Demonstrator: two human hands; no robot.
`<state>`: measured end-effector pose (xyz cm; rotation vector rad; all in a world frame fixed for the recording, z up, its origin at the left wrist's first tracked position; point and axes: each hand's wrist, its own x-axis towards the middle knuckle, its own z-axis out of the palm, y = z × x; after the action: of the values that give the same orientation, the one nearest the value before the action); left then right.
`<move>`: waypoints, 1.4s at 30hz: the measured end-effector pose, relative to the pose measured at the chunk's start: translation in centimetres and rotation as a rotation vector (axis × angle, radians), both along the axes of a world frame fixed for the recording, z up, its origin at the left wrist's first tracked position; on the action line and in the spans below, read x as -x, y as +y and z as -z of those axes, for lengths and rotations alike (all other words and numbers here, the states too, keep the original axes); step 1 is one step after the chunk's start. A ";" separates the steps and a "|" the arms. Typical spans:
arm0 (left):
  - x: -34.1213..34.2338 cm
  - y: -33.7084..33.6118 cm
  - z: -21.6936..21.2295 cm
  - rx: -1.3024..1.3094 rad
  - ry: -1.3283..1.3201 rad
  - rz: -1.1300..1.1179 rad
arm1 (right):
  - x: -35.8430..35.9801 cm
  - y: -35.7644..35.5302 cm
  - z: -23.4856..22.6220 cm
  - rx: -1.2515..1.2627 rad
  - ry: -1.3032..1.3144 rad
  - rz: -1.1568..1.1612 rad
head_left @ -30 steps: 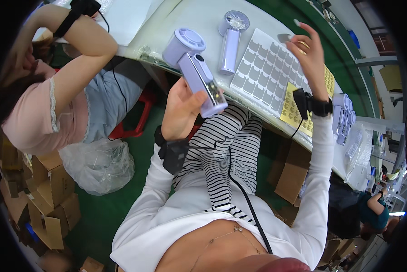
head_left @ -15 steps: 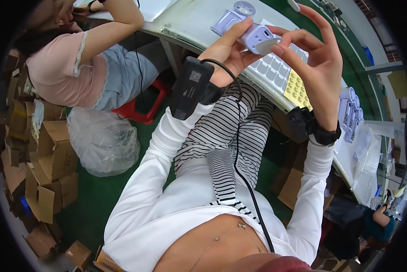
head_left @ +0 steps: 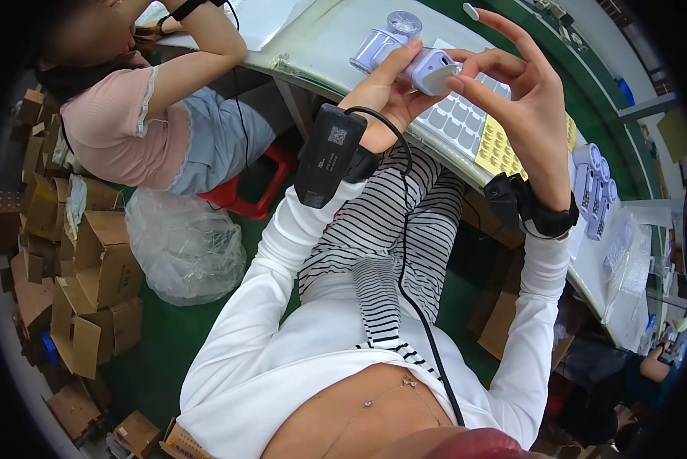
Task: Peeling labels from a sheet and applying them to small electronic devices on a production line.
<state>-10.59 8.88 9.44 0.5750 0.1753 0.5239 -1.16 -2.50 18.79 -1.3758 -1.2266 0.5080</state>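
Observation:
My left hand (head_left: 381, 99) is closed round a lavender handheld fabric shaver (head_left: 416, 67) with a round, clear-capped head and a see-through side compartment. It is held above the table edge, its handle end toward my right hand. Between the thumb and fingertips of my right hand (head_left: 523, 103) is a light grey rounded sticker (head_left: 440, 81), lying against or just over the shaver's end face. I cannot tell whether it sticks. Under my hands lies a sheet of grey stickers (head_left: 456, 116), and beside it a yellow sticker sheet (head_left: 499, 150).
More lavender shavers (head_left: 590, 183) lie on the table (head_left: 313, 46) to the right, near clear plastic wrap (head_left: 626, 268). A co-worker in a pink top (head_left: 114, 134) sits at left on a red stool (head_left: 259, 187). A plastic bag (head_left: 182, 245) and cardboard boxes (head_left: 110, 268) are on the floor.
The grey sticker has come closer to the shaver's end and now covers more of its face. Both hands keep their holds. The whole view has shifted slightly.

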 end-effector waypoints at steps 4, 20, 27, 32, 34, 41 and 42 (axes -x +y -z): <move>0.0 0.2 0.3 -0.005 0.010 -0.003 | -0.1 0.2 0.2 -0.016 0.022 -0.008; 0.1 0.1 0.2 -0.041 -0.018 -0.030 | -1.8 0.7 2.6 -0.087 -0.081 -0.016; 0.0 0.0 0.0 -0.040 -0.001 -0.042 | -2.1 0.7 2.5 -0.090 0.055 -0.026; -0.1 0.1 0.4 -0.024 0.004 -0.058 | -2.3 0.6 2.6 -0.076 -0.019 -0.024; -0.2 0.2 0.6 -0.028 -0.002 -0.053 | -2.4 0.7 2.8 -0.084 -0.026 -0.028; -0.2 0.1 0.6 -0.027 -0.031 -0.046 | -2.2 0.7 2.8 -0.096 -0.044 -0.031; -0.1 0.2 0.6 -0.027 -0.031 -0.047 | -2.0 0.7 2.7 -0.096 -0.043 -0.032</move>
<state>-10.46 9.03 8.83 0.5902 0.1530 0.5814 0.82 -1.79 16.13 -1.2933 -1.2936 0.4375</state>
